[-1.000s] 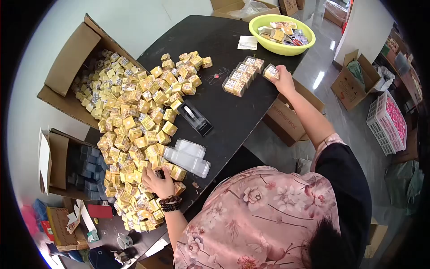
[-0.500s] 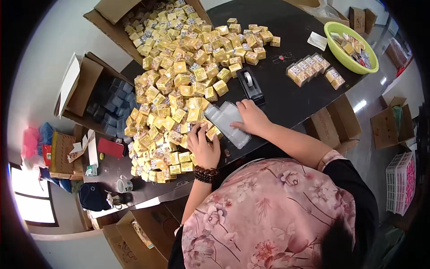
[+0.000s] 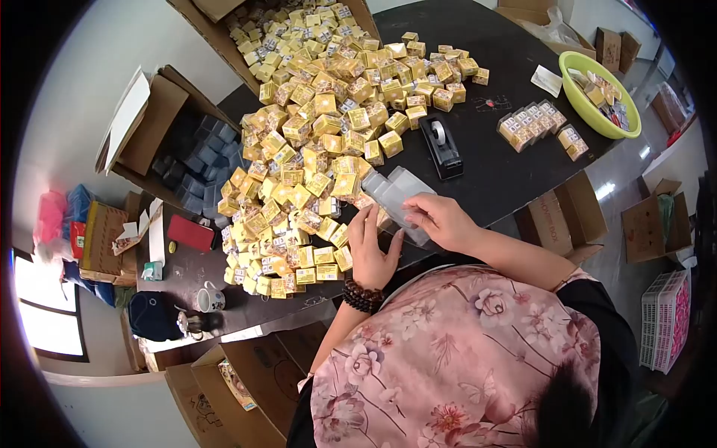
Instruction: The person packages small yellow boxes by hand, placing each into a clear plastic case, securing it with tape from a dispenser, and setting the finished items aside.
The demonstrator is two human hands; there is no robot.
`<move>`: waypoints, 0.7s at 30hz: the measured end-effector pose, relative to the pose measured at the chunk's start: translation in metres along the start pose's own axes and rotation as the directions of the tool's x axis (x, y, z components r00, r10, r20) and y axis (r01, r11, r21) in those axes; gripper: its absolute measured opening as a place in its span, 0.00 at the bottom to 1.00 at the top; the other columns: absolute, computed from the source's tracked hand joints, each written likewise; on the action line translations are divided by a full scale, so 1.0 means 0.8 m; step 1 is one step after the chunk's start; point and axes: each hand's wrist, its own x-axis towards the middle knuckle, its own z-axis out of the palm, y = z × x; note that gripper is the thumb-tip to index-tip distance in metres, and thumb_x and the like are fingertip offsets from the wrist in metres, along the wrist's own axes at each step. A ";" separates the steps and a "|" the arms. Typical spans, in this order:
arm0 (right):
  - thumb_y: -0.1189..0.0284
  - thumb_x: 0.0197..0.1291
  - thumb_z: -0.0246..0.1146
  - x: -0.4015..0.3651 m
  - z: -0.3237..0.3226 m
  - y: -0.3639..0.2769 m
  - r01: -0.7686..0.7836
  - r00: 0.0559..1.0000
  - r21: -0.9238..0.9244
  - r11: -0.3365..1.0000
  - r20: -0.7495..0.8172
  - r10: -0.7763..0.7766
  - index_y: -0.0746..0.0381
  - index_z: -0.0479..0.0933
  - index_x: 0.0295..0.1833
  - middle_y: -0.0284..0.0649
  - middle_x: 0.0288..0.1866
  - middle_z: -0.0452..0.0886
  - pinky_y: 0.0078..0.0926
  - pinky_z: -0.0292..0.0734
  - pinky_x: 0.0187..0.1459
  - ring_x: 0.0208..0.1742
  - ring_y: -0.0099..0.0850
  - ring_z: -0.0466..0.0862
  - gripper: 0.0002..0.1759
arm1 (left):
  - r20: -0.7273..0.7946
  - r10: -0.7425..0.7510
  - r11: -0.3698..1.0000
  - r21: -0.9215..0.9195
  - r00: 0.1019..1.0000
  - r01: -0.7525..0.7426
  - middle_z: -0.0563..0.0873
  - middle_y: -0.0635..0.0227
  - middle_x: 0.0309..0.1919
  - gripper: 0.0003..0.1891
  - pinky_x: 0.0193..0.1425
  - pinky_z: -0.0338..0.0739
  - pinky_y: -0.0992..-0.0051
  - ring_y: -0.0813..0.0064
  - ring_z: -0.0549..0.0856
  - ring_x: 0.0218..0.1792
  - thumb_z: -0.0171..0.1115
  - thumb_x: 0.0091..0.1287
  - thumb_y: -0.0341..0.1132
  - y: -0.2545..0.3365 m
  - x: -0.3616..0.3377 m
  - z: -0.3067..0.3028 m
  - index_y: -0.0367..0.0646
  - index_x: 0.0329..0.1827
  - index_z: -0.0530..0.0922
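My right hand point(image 3: 447, 222) is closed, thumb and fingers pinching the near part of some clear plastic cases point(image 3: 403, 187) on the black table. Beside it, my left hand point(image 3: 373, 250), with a dark bead bracelet at the wrist, lies at the edge of a heap of small yellow boxes point(image 3: 306, 194). Its fingers are stretched out and the thumb stands apart. A few boxes are close to the left fingertips; whether they touch is hard to see. Just beyond the cases stands a black tape dispenser point(image 3: 442, 149).
Packed rows of boxes point(image 3: 530, 123) lie at the right beside a green basin point(image 3: 597, 93). An open carton of yellow boxes point(image 3: 366, 22) is at the back. Another carton point(image 3: 153, 123) holds clear cases. A mug point(image 3: 210, 298) and red notebook point(image 3: 190, 234) sit at left.
The view has shifted, so the table things appear further right. My right hand has gone from lying flat over the cases to pinching their near part. My left fingers have straightened.
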 end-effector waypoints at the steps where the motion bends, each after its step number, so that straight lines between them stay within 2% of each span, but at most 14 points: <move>1: 0.78 0.66 0.60 -0.003 -0.002 -0.007 0.003 1.000 -0.001 1.000 0.004 -0.003 0.68 0.74 0.52 0.43 0.38 0.82 0.27 0.80 0.41 0.39 0.33 0.86 0.10 | 0.001 -0.023 0.998 -0.064 1.000 0.024 0.72 0.50 0.59 0.30 0.64 0.68 0.59 0.49 0.72 0.60 0.70 0.58 0.31 0.003 0.000 0.000 0.34 0.63 0.69; 2: 0.78 0.66 0.60 -0.005 -0.005 -0.015 -0.052 0.999 -0.010 0.999 0.008 0.052 0.68 0.74 0.51 0.44 0.39 0.82 0.27 0.80 0.41 0.40 0.33 0.86 0.10 | -0.056 0.003 0.999 -0.038 0.998 -0.005 0.77 0.52 0.52 0.24 0.55 0.75 0.65 0.54 0.78 0.52 0.72 0.58 0.30 0.005 0.000 -0.001 0.35 0.57 0.73; 3: 0.77 0.66 0.60 -0.007 -0.006 -0.019 -0.107 0.994 -0.019 0.994 0.012 0.107 0.68 0.74 0.51 0.44 0.39 0.82 0.28 0.81 0.42 0.40 0.33 0.86 0.10 | -0.061 0.003 0.999 -0.038 0.998 -0.005 0.77 0.52 0.52 0.24 0.55 0.75 0.65 0.54 0.78 0.52 0.72 0.58 0.30 0.008 -0.002 -0.006 0.35 0.57 0.73; 5: 0.77 0.66 0.60 -0.010 -0.003 -0.017 -0.093 0.994 -0.099 0.991 0.056 0.099 0.68 0.74 0.50 0.43 0.41 0.81 0.28 0.80 0.43 0.43 0.32 0.85 0.09 | 0.212 -0.237 0.934 -0.218 0.948 0.282 0.80 0.57 0.41 0.16 0.46 0.77 0.69 0.61 0.82 0.42 0.71 0.59 0.27 0.013 -0.011 -0.015 0.36 0.47 0.76; 6: 0.76 0.67 0.60 -0.012 -0.002 -0.015 -0.077 0.991 -0.176 0.981 0.097 0.095 0.67 0.75 0.50 0.42 0.43 0.81 0.29 0.80 0.44 0.46 0.30 0.85 0.09 | 0.194 -0.221 0.893 -0.352 0.956 0.279 0.81 0.61 0.34 0.09 0.41 0.78 0.72 0.67 0.83 0.35 0.68 0.61 0.25 0.014 -0.016 -0.011 0.36 0.41 0.77; 7: 0.76 0.67 0.60 -0.013 -0.004 -0.010 -0.074 0.990 -0.174 0.982 0.102 0.093 0.67 0.75 0.50 0.42 0.43 0.81 0.29 0.80 0.44 0.46 0.30 0.85 0.09 | 0.191 -0.226 0.893 -0.350 0.955 0.282 0.81 0.61 0.34 0.09 0.41 0.78 0.72 0.67 0.83 0.35 0.68 0.61 0.25 0.013 -0.019 -0.016 0.36 0.41 0.77; 9: 0.67 0.68 0.61 -0.007 -0.009 0.000 -0.387 0.798 0.126 0.913 0.542 0.264 0.65 0.74 0.52 0.42 0.49 0.82 0.28 0.77 0.46 0.46 0.32 0.84 0.14 | 0.340 -0.228 0.862 -0.365 0.912 0.352 0.81 0.62 0.35 0.06 0.43 0.77 0.72 0.68 0.83 0.37 0.65 0.62 0.23 0.010 -0.026 -0.035 0.37 0.40 0.78; 10: 0.63 0.67 0.63 0.011 -0.027 -0.027 -0.796 0.444 0.133 0.590 0.792 0.420 0.61 0.71 0.59 0.40 0.58 0.77 0.28 0.76 0.51 0.53 0.29 0.80 0.20 | 0.341 -0.165 0.839 -0.445 0.926 0.313 0.84 0.60 0.40 0.05 0.47 0.77 0.73 0.67 0.83 0.41 0.62 0.64 0.21 0.003 -0.034 -0.036 0.37 0.41 0.77; 11: 0.63 0.67 0.63 0.015 -0.028 -0.022 -0.795 0.447 0.137 0.590 0.791 0.418 0.61 0.71 0.59 0.40 0.58 0.77 0.28 0.76 0.51 0.53 0.29 0.80 0.20 | 0.342 -0.164 0.841 -0.442 0.925 0.312 0.84 0.60 0.40 0.05 0.47 0.77 0.73 0.67 0.83 0.41 0.62 0.64 0.21 0.002 -0.039 -0.039 0.37 0.41 0.77; 14: 0.63 0.61 0.69 0.018 -0.018 0.009 -0.930 0.184 0.155 0.333 0.981 0.056 0.61 0.62 0.70 0.42 0.66 0.69 0.34 0.75 0.55 0.62 0.29 0.73 0.36 | 0.344 -0.026 0.772 -0.590 0.939 0.237 0.84 0.56 0.49 0.06 0.54 0.76 0.71 0.64 0.84 0.49 0.60 0.65 0.20 0.015 -0.039 -0.054 0.37 0.42 0.77; 18: 0.61 0.58 0.71 0.039 0.014 0.014 -0.911 0.111 0.080 0.405 0.992 0.054 0.63 0.61 0.71 0.43 0.65 0.71 0.33 0.76 0.54 0.60 0.29 0.75 0.40 | 0.351 -0.054 0.812 -0.530 0.935 0.246 0.85 0.57 0.48 0.06 0.54 0.77 0.71 0.65 0.84 0.49 0.62 0.65 0.22 0.003 -0.054 -0.073 0.37 0.43 0.78; 19: 0.61 0.57 0.71 0.055 0.017 -0.003 -0.735 0.075 -0.066 0.675 0.981 0.178 0.62 0.62 0.70 0.43 0.64 0.71 0.31 0.74 0.56 0.60 0.29 0.75 0.40 | 0.428 -0.073 0.812 -0.498 0.901 0.303 0.85 0.57 0.48 0.07 0.54 0.77 0.71 0.65 0.84 0.49 0.63 0.64 0.23 0.001 -0.058 -0.082 0.38 0.45 0.78; 20: 0.61 0.57 0.72 0.069 0.021 -0.020 -0.476 0.083 -0.228 0.850 0.950 0.302 0.61 0.62 0.70 0.43 0.64 0.72 0.28 0.73 0.59 0.60 0.29 0.74 0.40 | 0.503 -0.092 0.811 -0.463 0.859 0.358 0.85 0.58 0.48 0.09 0.54 0.77 0.72 0.65 0.84 0.49 0.65 0.64 0.24 -0.001 -0.060 -0.086 0.38 0.46 0.79; 21: 0.60 0.56 0.72 0.079 0.024 -0.038 -0.373 0.092 -0.290 0.881 0.934 0.346 0.60 0.62 0.70 0.44 0.61 0.74 0.28 0.74 0.57 0.59 0.28 0.75 0.40 | 0.438 -0.025 0.824 -0.501 0.899 0.266 0.84 0.58 0.49 0.11 0.55 0.76 0.72 0.64 0.84 0.49 0.66 0.64 0.27 -0.006 -0.062 -0.085 0.40 0.49 0.81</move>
